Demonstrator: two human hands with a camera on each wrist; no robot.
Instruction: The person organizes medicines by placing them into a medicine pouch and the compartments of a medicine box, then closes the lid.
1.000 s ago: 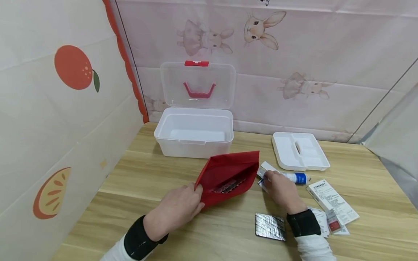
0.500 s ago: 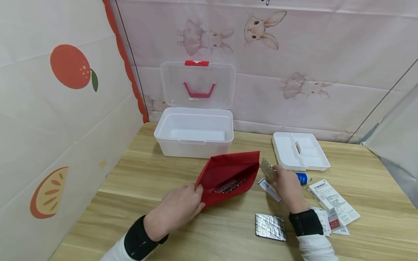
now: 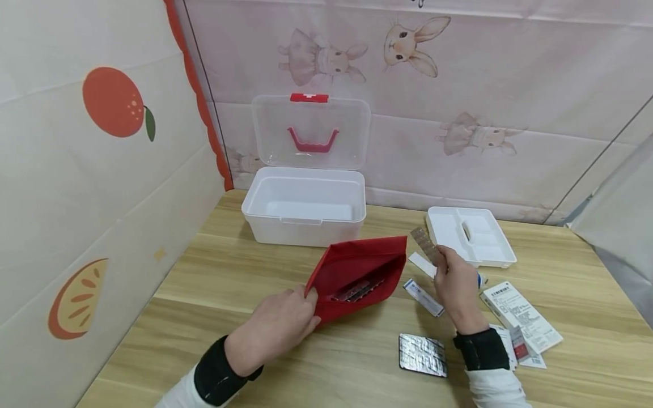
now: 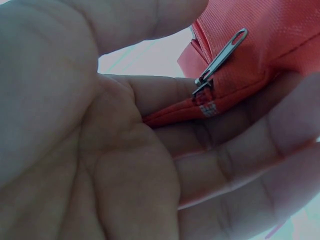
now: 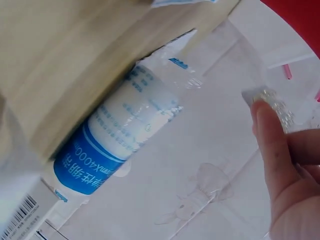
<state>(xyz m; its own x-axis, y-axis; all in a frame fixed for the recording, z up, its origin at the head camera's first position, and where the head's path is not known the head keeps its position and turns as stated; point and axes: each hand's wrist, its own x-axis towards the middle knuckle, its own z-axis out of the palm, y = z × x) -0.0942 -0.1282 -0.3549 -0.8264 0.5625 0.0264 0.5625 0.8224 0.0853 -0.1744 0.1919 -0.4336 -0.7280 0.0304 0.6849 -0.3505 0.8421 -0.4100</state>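
Observation:
A red zip pouch (image 3: 352,255) gapes open above the table, several blister packs (image 3: 357,290) showing inside. My left hand (image 3: 275,326) grips its left end; in the left wrist view the metal zipper pull (image 4: 222,57) hangs beside the fingers. My right hand (image 3: 458,289) pinches a blister pack (image 3: 424,243) between thumb and fingers, raised right of the pouch. In the right wrist view only a corner of that pack shows past the thumb. Beneath this hand lie a small printed packet (image 3: 423,297) and a white strip (image 3: 422,264). A wrapped bandage roll (image 5: 120,130) is mostly hidden behind the hand in the head view.
An open white box (image 3: 306,226) with a clear lid stands at the back. Right of it sits a white divided tray (image 3: 471,232). A medicine carton (image 3: 522,314), a small clear packet (image 3: 519,343) and a silver foil pack (image 3: 422,355) lie on the table.
My right hand has picked up the blister pack from the table, lifting it up and slightly right. The white strip beneath has come into view. My left hand and the pouch stay put.

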